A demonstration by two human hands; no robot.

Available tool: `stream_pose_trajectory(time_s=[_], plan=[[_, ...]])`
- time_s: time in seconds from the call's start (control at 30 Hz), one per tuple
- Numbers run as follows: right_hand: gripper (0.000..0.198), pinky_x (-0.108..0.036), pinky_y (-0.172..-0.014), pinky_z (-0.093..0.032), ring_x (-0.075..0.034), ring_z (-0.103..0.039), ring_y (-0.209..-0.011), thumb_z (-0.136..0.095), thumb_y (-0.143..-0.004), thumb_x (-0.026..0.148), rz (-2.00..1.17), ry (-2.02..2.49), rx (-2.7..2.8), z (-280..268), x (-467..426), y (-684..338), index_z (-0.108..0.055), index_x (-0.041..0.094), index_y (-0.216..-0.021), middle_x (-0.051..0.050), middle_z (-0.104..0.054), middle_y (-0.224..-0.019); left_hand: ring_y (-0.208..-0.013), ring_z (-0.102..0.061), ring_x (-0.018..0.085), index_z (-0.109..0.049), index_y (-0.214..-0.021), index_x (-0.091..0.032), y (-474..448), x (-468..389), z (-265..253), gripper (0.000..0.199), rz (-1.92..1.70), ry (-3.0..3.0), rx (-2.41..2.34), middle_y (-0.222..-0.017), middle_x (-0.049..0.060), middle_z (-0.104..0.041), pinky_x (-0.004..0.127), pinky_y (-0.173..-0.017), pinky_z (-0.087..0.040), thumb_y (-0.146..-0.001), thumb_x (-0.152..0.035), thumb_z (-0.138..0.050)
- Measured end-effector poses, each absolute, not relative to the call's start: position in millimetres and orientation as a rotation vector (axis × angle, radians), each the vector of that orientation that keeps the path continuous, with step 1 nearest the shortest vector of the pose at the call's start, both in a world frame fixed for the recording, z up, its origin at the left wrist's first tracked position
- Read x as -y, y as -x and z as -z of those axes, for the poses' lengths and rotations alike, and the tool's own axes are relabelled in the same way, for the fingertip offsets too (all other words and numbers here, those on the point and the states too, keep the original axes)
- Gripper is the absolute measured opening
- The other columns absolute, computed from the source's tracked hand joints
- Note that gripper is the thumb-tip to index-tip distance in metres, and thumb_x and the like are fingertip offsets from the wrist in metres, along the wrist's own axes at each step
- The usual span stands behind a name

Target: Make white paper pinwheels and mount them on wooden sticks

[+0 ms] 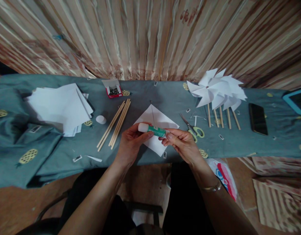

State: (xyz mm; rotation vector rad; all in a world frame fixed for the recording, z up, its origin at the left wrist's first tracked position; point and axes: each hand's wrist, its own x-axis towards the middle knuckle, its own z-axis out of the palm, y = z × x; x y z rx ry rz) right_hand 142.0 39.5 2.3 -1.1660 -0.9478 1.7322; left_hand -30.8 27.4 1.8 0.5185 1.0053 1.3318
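Observation:
Both hands hold a green-and-white glue stick (157,131) over the table, tilted slightly down to the right. My left hand (132,141) is closed around its left part, near the white end. At the other end, the fingers of my right hand (183,143) pinch the base. Beneath the hands lies a square white paper (162,117), turned cornerwise, with a dark line running from its far corner. A white cap (100,119) stands on the cloth left of the hands. Green-handled scissors (195,130) lie just right of the paper, beside thin paper scraps.
Wooden sticks (119,125) and a stack of white paper (59,106) lie to the left. Behind them sits an open red box (114,91) of small metal pieces. Paper pinwheels (217,88) on sticks, a phone (258,118) and a blue-edged device (297,100) are at right.

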Motion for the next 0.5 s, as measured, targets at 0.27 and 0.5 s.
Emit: stream_pose_trajectory(time_s=[0.27, 0.5], plan=[[0.031, -0.018, -0.055, -0.056, -0.008, -0.067, -0.054, -0.085, -0.065, 0.046, -1.751, 1.168, 0.946, -2.4, -40.0, -142.5, -0.079, 0.021, -0.081, -0.003, -0.076, -0.068, -0.071, -0.062, 0.011, -0.075, -0.077, -0.019, 32.1, -27.6, 0.6, 0.027, -1.336, -0.524, -0.978, -0.077, -0.001, -0.071, 0.024, -0.072, -0.049, -0.055, -0.022, -0.089], [0.032, -0.019, -0.059, -0.057, -0.01, -0.068, -0.059, -0.084, -0.067, 0.046, -1.791, 1.158, 0.908, -0.6, -39.7, -144.0, -0.078, 0.019, -0.084, -0.003, -0.076, -0.068, -0.07, -0.064, 0.013, -0.074, -0.074, -0.017, 27.5, -29.3, -1.9, 0.03, -1.337, -0.562, -1.029, -0.074, 0.0, -0.071, 0.027, -0.074, -0.052, -0.051, -0.025, -0.09]])
